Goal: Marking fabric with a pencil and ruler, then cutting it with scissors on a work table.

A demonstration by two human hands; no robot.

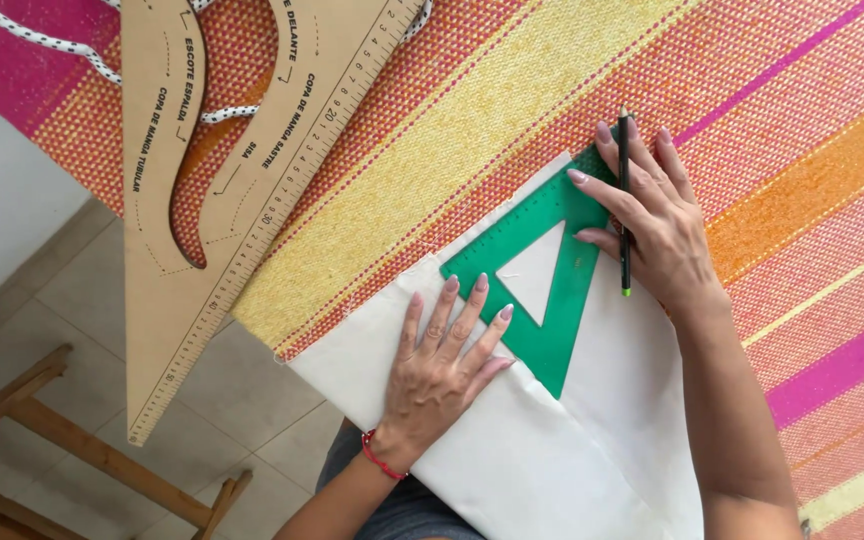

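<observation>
A green triangular set square [552,262] lies flat on a piece of white fabric [552,450]. My left hand [444,370] rests palm-down on the fabric, its fingertips pressing the lower edge of the set square. My right hand [652,220] lies on the triangle's upper right corner and holds a dark pencil with a green end [624,200], pointing away from me along the triangle's right edge. A red string bracelet circles my left wrist.
A striped pink, orange and yellow woven cloth [512,110] covers the table. A large cardboard tailor's curve ruler [222,170] overhangs the table's left edge. A black-and-white cord [72,50] lies at top left. A wooden frame [82,450] stands on the tiled floor below.
</observation>
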